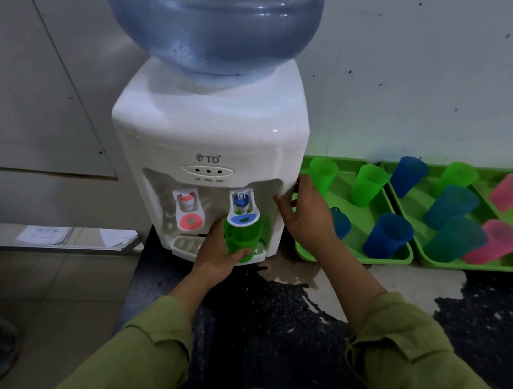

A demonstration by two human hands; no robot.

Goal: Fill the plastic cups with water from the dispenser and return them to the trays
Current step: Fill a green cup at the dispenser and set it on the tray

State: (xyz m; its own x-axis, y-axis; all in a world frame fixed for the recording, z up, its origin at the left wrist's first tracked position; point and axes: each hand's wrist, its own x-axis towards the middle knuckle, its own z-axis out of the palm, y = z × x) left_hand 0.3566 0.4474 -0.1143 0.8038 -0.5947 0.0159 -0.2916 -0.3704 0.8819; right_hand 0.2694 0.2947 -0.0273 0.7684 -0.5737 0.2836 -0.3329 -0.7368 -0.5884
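Observation:
A white water dispenser with a large blue bottle stands on the floor against the wall. My left hand grips a green plastic cup pushed up under the blue tap lever. My right hand rests with straight fingers against the dispenser's right side. To the right lie green trays holding several green, blue and pink cups, such as a blue cup and a pink cup.
A red tap lever sits left of the blue one, above a drip tray. The floor in front has a dark wet-looking patch. Papers lie at left by a grey panel.

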